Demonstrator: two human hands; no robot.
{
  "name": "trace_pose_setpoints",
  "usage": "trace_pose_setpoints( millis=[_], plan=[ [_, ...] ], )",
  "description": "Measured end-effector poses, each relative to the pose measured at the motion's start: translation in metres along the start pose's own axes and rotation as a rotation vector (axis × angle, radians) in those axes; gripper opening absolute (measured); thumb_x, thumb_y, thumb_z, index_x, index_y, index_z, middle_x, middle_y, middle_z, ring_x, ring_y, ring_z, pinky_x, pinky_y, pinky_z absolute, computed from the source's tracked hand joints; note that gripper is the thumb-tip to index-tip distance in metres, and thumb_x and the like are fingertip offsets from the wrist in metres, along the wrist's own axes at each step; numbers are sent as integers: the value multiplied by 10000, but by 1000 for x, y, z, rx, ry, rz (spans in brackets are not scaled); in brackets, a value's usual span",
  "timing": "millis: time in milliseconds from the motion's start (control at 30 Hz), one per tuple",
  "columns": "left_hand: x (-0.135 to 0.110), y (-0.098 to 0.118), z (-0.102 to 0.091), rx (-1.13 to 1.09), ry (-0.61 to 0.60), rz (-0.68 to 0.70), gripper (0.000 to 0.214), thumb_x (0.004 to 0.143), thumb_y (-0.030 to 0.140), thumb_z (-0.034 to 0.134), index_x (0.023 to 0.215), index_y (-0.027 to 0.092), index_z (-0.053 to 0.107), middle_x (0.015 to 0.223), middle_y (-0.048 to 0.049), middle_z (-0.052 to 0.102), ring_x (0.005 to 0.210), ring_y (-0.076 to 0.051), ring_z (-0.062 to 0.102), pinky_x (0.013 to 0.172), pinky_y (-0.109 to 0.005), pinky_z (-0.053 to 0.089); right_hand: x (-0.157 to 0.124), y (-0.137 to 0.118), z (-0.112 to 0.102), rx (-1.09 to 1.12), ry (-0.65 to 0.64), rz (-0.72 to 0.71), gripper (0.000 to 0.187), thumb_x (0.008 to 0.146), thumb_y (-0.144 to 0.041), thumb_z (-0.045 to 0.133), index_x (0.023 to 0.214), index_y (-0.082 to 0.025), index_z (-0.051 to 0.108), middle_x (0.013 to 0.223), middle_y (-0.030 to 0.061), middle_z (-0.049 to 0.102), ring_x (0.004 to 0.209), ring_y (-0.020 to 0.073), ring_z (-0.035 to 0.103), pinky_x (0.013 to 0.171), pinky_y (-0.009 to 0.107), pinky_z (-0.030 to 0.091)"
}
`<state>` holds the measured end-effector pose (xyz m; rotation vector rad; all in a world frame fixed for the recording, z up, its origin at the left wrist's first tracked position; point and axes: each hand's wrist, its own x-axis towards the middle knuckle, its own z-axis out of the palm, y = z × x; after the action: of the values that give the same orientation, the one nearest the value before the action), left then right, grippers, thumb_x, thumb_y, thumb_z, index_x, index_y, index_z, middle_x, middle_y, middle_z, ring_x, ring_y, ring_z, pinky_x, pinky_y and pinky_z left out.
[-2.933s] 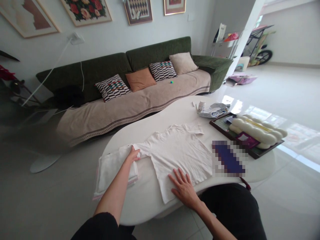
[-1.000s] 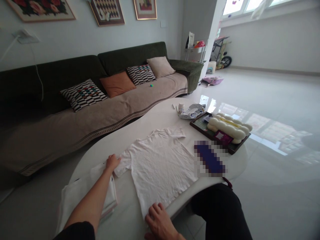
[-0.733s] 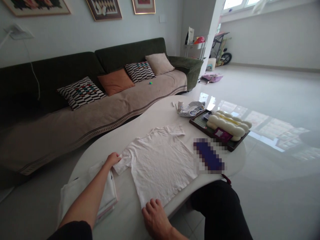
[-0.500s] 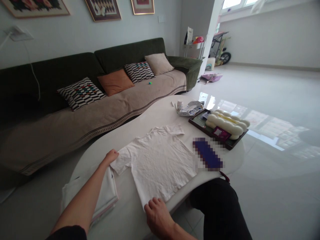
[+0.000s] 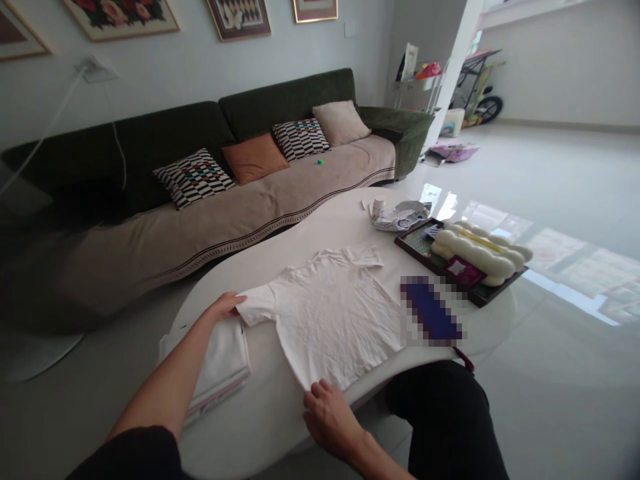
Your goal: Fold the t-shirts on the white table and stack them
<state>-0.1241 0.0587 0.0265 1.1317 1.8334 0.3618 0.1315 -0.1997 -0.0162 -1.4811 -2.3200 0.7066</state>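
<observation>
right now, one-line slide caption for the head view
Left hand at the sleeve and right hand at the hem corner of a white cotton t-shirt spread on a white oval table.

Readable text: none anywhere in view.
Wrapper [image 5: 400, 217] at the bench's far edge: print too small to read.
Purple card [image 5: 463, 271] on the tray [image 5: 493, 293]: marking illegible.

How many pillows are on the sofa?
4 on the green sofa: a striped pillow at left, then an orange pillow, another striped pillow, and a beige pillow at right.
</observation>
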Motion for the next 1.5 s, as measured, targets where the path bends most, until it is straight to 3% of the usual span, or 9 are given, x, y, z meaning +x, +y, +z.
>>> trace_pose_setpoints(
  millis=[133, 267, 467, 700, 833, 1067, 1200, 1333, 1500],
  plan=[
    [4, 18, 10, -68, 87, -10, 254, 642, 263, 653, 806, 154, 491, 537, 41, 548, 491, -131, 559, 542, -259, 468, 1, 16, -11, 269, 120, 117, 115, 770, -114, 429, 786, -166, 530, 776, 24, 555, 679, 124, 545, 616, 214, 385],
    [16, 61, 32, -111, 111, 19, 191, 697, 227, 611, 830, 166, 488, 537, 46, 533, 451, -103, 548, 518, -224, 447, -2, 39, -21, 485, 267, 208, 167, 768, -107, 383, 843, -170, 518, 792, 11, 517, 584, 94, 515, 591, 202, 395],
    [40, 125, 106, -107, 55, 51, 171, 759, 189, 569, 915, 153, 509, 650, -9, 605, 539, -122, 605, 534, -225, 443, -13, 66, -26, 568, 374, 272, 174, 778, -156, 381, 848, -177, 539, 783, 13, 506, 537, 95, 496, 561, 206, 405],
    [55, 134, 171, -56, 76, 118, 302, 840, 326, 494, 1075, 139, 517, 1018, -61, 560, 847, -149, 567, 712, -333, 494, -19, 83, -17, 499, 370, 328, 158, 799, -194, 377, 837, -168, 528, 778, 30, 518, 556, 109, 512, 574, 226, 414],
    [61, 129, 168, -4, 167, 223, 323, 815, 278, 525, 1105, 140, 492, 974, -61, 601, 818, -137, 592, 719, -270, 476, -20, 85, -12, 488, 386, 326, 169, 820, -234, 374, 833, -168, 528, 759, 29, 527, 531, 107, 508, 556, 225, 418],
    [49, 90, 121, 177, 349, 469, 306, 781, 160, 477, 1081, 183, 537, 1145, -68, 561, 1069, -153, 505, 930, -253, 363, -24, 94, -23, 168, 311, 367, 235, 863, -258, 330, 924, -195, 547, 781, 43, 541, 547, 132, 541, 527, 245, 428],
    [38, 52, 113, 288, 343, 501, 347, 767, 136, 468, 1102, 181, 551, 1192, -70, 537, 1147, -177, 441, 1001, -300, 299, -16, 86, -30, -82, 336, 283, 265, 848, -197, 356, 1011, -192, 565, 997, 115, 570, 879, 221, 569, 721, 337, 460],
    [45, 39, 115, 368, 321, 472, 347, 782, 151, 464, 1114, 195, 555, 1163, -55, 569, 1113, -169, 471, 989, -296, 307, -4, 75, -13, -122, 193, 17, 428, 821, -194, 408, 1247, -192, 451, 1353, 89, 378, 1253, 258, 306, 961, 412, 335],
    [60, 46, 112, 469, 290, 419, 262, 788, 232, 492, 1030, 226, 593, 1072, -38, 619, 1046, -178, 508, 909, -290, 360, -2, 76, 10, -159, 65, -25, 685, 794, -310, 464, 1397, -223, 152, 1438, 44, 171, 1313, 281, 144, 1011, 497, 233]
  ],
)
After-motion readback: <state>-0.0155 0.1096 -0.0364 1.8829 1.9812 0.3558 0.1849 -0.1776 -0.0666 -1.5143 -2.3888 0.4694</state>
